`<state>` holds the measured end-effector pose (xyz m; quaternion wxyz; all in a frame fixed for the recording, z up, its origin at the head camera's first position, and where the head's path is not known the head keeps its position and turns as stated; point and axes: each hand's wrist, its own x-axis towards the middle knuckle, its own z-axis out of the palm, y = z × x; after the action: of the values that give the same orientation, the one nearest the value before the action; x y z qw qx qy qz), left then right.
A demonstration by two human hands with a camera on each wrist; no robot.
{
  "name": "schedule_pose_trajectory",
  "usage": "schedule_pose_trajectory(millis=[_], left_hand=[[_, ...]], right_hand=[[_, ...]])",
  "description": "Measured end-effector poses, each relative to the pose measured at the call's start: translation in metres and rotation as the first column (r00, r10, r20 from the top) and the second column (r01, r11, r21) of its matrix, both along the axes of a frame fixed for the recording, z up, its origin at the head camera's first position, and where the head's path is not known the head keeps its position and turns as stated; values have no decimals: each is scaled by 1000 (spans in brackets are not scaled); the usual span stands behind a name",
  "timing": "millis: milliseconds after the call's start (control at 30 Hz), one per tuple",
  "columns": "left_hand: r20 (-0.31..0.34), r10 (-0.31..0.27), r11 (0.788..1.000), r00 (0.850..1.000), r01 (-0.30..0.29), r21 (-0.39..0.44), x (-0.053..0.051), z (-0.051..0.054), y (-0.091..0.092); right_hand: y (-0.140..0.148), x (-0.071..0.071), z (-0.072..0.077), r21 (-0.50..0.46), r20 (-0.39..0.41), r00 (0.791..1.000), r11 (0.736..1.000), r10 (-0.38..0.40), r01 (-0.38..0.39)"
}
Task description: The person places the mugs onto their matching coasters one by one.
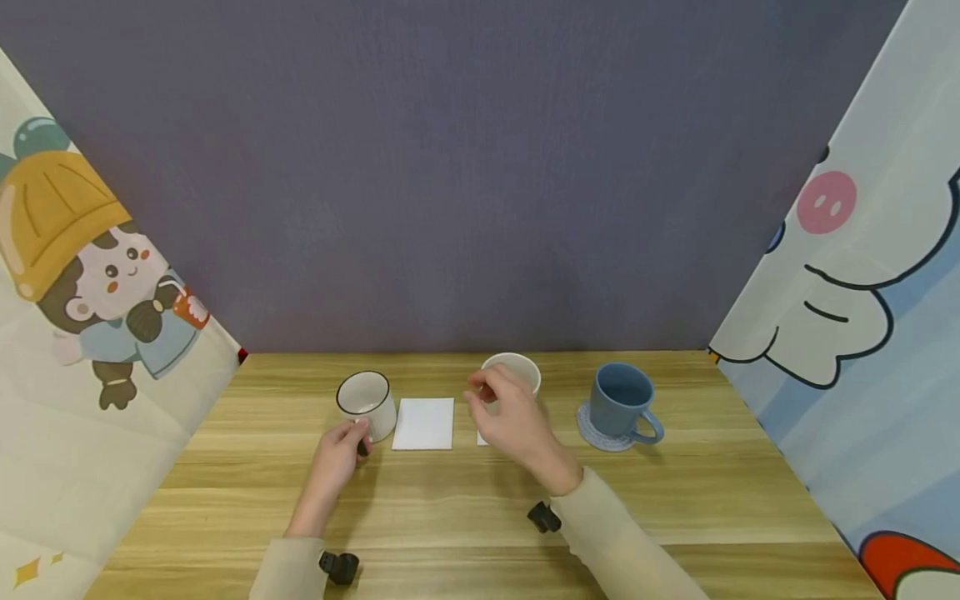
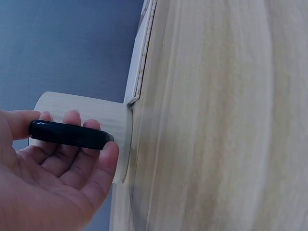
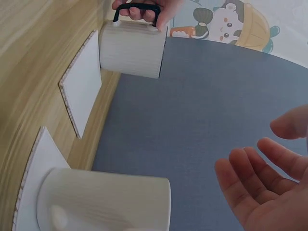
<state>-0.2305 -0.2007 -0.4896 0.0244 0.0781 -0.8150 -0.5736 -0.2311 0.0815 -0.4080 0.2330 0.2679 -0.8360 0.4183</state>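
Observation:
A white mug (image 1: pixel 382 418) with a dark rim stands on the table, left of a bare square white coaster (image 1: pixel 423 423). My left hand (image 1: pixel 333 458) grips its black handle (image 2: pixel 67 134), fingers curled round it in the left wrist view. Over a second white cup (image 3: pixel 108 199) hovers my right hand (image 1: pixel 517 417), holding nothing. Its fingers (image 3: pixel 245 180) are loosely bent and apart from the cup in the right wrist view. That cup sits on another white coaster (image 3: pixel 33 180), which my right hand mostly hides in the head view.
To the right, a blue mug (image 1: pixel 618 404) rests on a round blue-grey coaster (image 1: pixel 592 436), its handle turned towards the front right. A grey partition (image 1: pixel 480 183) rises behind the wooden table (image 1: pixel 450 517). Cartoon-printed cloths (image 1: pixel 75 433) flank both sides.

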Motion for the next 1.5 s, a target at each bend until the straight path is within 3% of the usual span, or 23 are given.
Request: schedule_pose_trajectory(millis=[267, 600, 867, 1100, 1500], left_hand=[[-3, 9, 1000, 1000, -9, 5, -1, -1, -1], [-3, 8, 1000, 1000, -8, 7, -1, -1, -2], [2, 2, 1000, 1000, -2, 5, 0, -2, -2], [-3, 10, 1000, 1000, -10, 4, 0, -3, -1], [-20, 12, 1000, 1000, -12, 18, 0, -3, 2]], right_hand=[[-12, -4, -5, 26, 84, 996, 1000, -7, 5], [-25, -10, -17, 136, 173, 984, 991, -36, 12], [-34, -16, -30, 245, 203, 978, 970, -50, -2], [-37, -21, -38, 256, 259, 966, 965, -22, -47], [-42, -33, -50, 381, 288, 951, 924, -113, -6]])
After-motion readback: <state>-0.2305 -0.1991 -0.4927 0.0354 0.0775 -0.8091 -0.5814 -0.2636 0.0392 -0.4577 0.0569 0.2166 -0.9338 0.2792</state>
